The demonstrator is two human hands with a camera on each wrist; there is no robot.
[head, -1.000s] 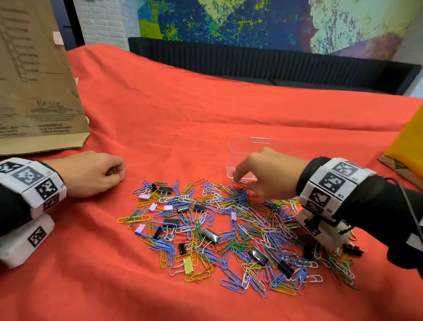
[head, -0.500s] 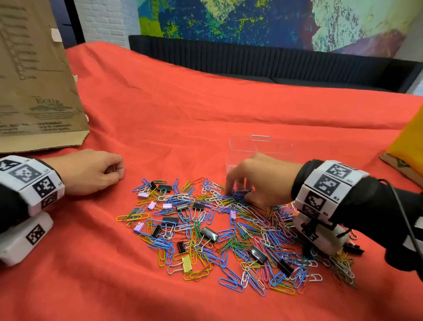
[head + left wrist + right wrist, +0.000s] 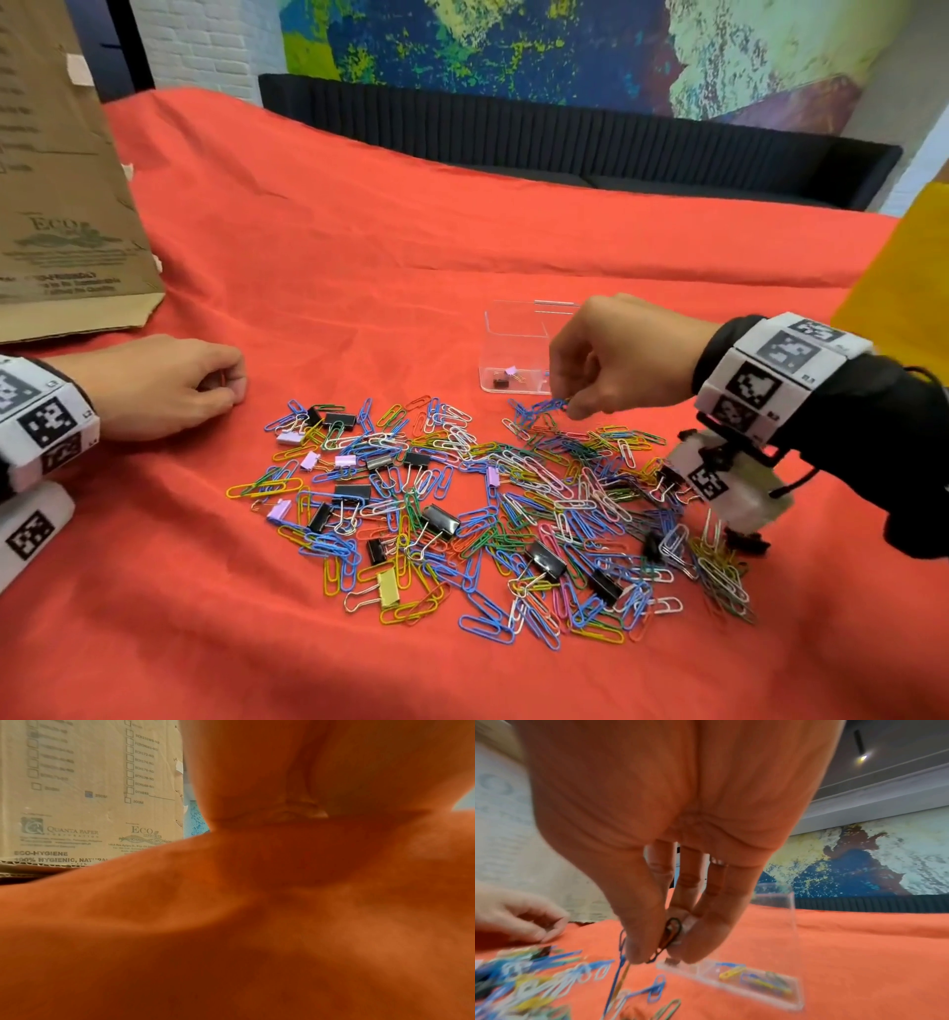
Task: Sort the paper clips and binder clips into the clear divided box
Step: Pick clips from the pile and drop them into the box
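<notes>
The left wrist view is almost wholly blocked by blurred skin and red cloth (image 3: 359, 216), so only the head view shows the left hand (image 3: 164, 383) resting loosely curled and empty near the cloth's left edge. The right hand (image 3: 611, 354) hides much of the clear divided box (image 3: 513, 329), whose left compartment holds two small binder clips (image 3: 506, 376) and whose other compartment, in the right wrist view, holds several paper clips (image 3: 757, 979). Just in front of the box, that hand pinches a few linked paper clips (image 3: 670, 935), lifted above the mixed pile (image 3: 488, 509) at the cloth's middle.

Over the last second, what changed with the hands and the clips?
The right hand dipped into the pile, then lifted toward the clear divided box, now pinching a few paper clips. The left hand stayed resting on the cloth, loosely curled.
</notes>
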